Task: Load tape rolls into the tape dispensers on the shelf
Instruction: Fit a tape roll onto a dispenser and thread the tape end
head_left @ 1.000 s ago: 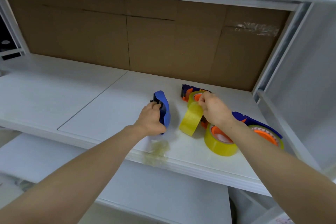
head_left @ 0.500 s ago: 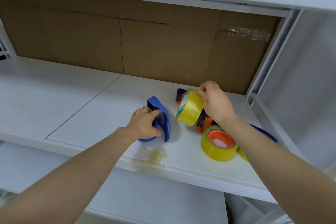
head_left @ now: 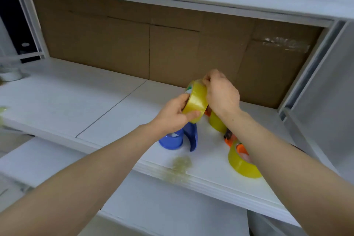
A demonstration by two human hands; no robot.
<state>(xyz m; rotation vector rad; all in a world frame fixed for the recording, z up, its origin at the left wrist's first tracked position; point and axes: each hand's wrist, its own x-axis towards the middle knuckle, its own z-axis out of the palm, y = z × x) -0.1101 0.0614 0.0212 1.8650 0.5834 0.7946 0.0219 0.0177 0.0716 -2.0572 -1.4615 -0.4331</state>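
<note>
Both hands hold one yellow tape roll (head_left: 196,101) in the air above the white shelf (head_left: 107,105). My left hand (head_left: 172,115) grips its lower left side, thumb across the tape face. My right hand (head_left: 220,92) pinches its top edge. Below them the blue tape dispenser (head_left: 180,138) lies on the shelf with nothing touching it. A second yellow roll with an orange core (head_left: 241,163) lies at the right, partly behind my right forearm. Another yellow roll (head_left: 216,122) and an orange dispenser part (head_left: 229,138) show behind that arm.
A crumpled scrap of tape (head_left: 180,166) sticks at the shelf's front edge. Brown cardboard (head_left: 153,44) lines the back of the shelf. A white side panel (head_left: 325,82) closes the right end. A lower white shelf (head_left: 162,207) juts out beneath.
My left hand let go of the blue dispenser and rose to grip the yellow roll. My right hand carried the roll up and toward the middle. The dispenser now lies free on the shelf.
</note>
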